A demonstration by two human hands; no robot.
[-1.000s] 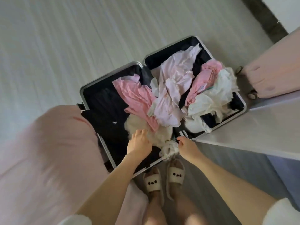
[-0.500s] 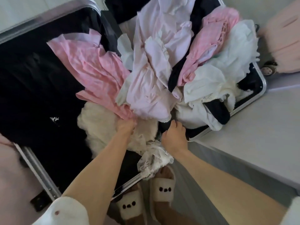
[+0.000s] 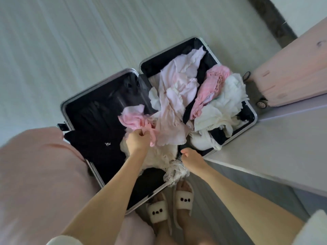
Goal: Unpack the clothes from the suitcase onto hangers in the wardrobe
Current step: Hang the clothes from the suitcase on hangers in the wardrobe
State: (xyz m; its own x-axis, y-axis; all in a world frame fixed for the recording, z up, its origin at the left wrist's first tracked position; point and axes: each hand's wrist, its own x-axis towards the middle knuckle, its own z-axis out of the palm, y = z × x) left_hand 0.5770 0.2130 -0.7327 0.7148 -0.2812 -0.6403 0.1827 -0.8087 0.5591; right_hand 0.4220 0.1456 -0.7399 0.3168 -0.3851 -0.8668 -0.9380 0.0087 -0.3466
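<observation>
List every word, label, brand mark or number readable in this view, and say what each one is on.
Small white mark on the black garment lying in the left half of the suitcase: roughly two letters, too small and blurred to read for certain.
Slippers: three dark dots each, a pattern and not text.
Pink suitcase at right: faint dark scuff or mark near its top, not readable as text.
Nothing else carries writing.
</observation>
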